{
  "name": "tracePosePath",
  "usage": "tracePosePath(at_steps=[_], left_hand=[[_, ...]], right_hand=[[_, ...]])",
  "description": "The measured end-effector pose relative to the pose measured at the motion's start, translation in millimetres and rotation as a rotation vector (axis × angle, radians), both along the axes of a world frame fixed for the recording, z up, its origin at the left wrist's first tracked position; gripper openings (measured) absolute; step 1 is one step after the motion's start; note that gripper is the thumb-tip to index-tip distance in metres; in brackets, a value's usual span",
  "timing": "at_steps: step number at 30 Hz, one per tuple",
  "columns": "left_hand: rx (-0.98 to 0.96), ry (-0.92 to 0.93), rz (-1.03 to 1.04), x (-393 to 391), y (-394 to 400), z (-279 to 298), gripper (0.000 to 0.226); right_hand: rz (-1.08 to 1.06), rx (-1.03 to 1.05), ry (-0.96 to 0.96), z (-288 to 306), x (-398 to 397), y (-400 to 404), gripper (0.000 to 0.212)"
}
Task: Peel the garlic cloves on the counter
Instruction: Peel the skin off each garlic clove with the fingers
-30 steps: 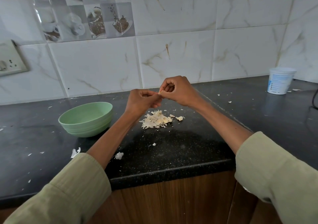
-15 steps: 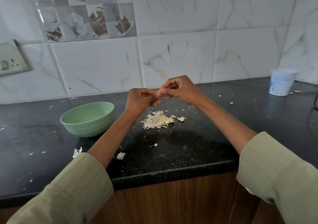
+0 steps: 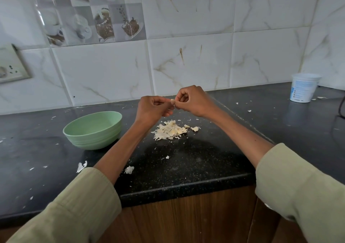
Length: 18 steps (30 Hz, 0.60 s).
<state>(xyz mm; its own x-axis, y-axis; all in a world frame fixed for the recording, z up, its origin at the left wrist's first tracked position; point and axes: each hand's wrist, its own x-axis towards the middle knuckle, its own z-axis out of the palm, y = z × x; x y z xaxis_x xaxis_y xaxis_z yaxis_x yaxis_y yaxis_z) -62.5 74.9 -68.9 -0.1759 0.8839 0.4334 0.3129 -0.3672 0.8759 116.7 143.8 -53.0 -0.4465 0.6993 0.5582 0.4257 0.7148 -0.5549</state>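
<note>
Both hands are raised together above the black counter (image 3: 186, 168). My left hand (image 3: 152, 109) and my right hand (image 3: 192, 100) pinch one small pale garlic clove (image 3: 172, 101) between their fingertips; most of the clove is hidden by the fingers. Below the hands lies a heap of pale garlic skins and cloves (image 3: 170, 130), with one loose piece (image 3: 195, 128) at its right. A light green bowl (image 3: 93, 129) stands on the counter to the left of my left forearm.
A white plastic tub (image 3: 304, 87) stands at the back right by the tiled wall. A dark cable (image 3: 340, 106) hangs at the far right. Scraps of skin (image 3: 81, 166) lie scattered near the counter's front edge. A wall socket (image 3: 11, 65) is at the left.
The hands have stayed together over the heap; my right hand's fingers have shifted slightly on the clove, and a bit more of the clove shows between the fingertips.
</note>
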Motion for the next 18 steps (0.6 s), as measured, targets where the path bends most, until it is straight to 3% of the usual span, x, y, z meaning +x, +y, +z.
tracePosePath(at_steps=[4,10,13,18], left_hand=[[-0.019,0.006,-0.008,1.5,-0.4,-0.2,0.013],[-0.029,0.01,0.009,-0.6,1.2,-0.5,0.01],[-0.034,0.016,0.008,-0.2,2.0,-1.2,0.01],[-0.027,0.095,0.03,-1.5,5.0,-4.1,0.014]], right_hand=[[0.022,-0.015,-0.115,1.7,6.4,0.6,0.017],[0.048,-0.013,-0.143,6.4,14.8,7.7,0.015],[0.063,-0.005,-0.129,7.6,17.1,6.3,0.028],[0.111,0.046,-0.032,9.5,11.3,-0.2,0.011]])
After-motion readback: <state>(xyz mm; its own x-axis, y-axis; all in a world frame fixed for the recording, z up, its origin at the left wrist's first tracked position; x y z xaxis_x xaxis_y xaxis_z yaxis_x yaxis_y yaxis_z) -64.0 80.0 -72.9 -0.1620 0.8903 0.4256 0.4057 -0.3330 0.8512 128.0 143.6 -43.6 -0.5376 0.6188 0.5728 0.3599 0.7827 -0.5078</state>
